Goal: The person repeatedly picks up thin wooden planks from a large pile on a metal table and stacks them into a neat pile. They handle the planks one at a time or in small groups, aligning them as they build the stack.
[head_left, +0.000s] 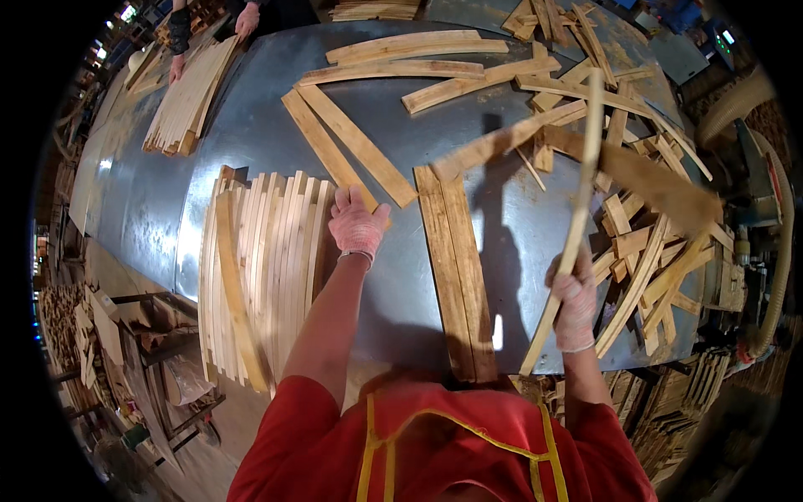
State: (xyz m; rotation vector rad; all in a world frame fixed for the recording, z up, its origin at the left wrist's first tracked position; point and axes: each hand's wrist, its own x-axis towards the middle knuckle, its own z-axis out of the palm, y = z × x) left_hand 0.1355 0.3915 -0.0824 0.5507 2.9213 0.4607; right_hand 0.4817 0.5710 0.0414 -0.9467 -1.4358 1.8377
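My left hand (358, 224), in a pinkish work glove, reaches forward over the near end of a flat wooden slat (322, 142). Its fingers and thumb lie around that end, beside a second slat (360, 144). Gripped low in my gloved right hand (575, 305) is a long, thin, slightly curved wooden slat (583, 180), raised nearly upright above the metal table. Two darker boards (456, 276) lie side by side between my arms. Left of my left forearm stands a row of pale slats (280, 259), packed on edge, with one loose slat (237, 293) across it.
A jumbled heap of wood pieces (644, 243) covers the table's right side, a motion-blurred board (665, 186) above it. Curved slats (410, 50) lie at the far side. Another person's hands (247, 20) touch a slat stack (191, 96) at far left. The metal tabletop (393, 289) is shiny.
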